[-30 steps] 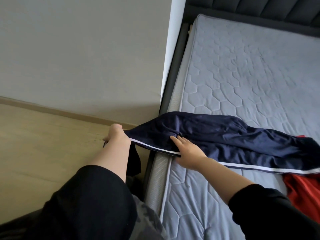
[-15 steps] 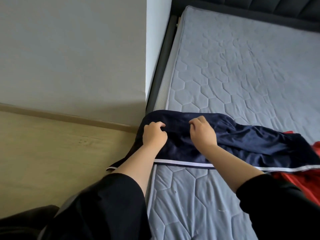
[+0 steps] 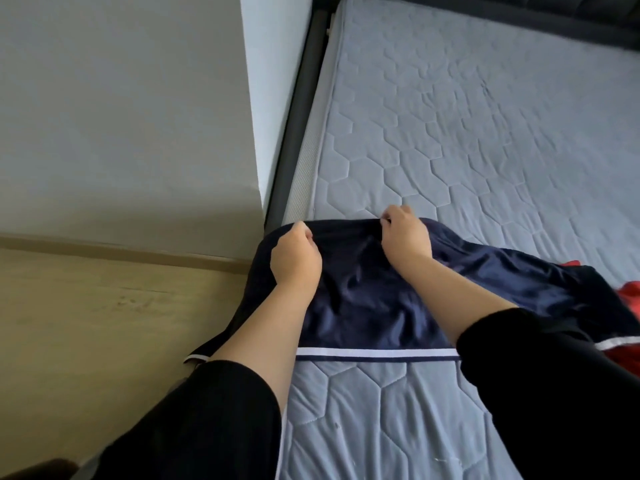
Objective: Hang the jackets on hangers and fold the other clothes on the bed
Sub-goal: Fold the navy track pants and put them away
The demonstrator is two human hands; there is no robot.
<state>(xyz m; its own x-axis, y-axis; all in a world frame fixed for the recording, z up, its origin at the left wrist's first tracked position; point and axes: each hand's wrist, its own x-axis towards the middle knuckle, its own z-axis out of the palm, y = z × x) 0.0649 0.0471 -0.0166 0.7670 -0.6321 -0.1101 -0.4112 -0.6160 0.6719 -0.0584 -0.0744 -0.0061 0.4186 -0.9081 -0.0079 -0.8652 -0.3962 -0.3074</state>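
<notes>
Head view looking down on a grey quilted bed [image 3: 450,133]. A shiny navy garment [image 3: 374,299] with a white stripe along its near edge lies across the bed's left side, one end hanging off the bed's edge toward the wooden floor [image 3: 86,323]. Both hands pinch the garment's far edge: left hand [image 3: 296,258] near the bed's edge, right hand [image 3: 405,237] further onto the bed. A second ago the left hand held that end beyond the bed and the right lay flat on the fabric.

Home bedroom: quilted grey mattress [image 3: 450,140] on dark bed frame [image 3: 298,109], wood floor [image 3: 86,323].
</notes>
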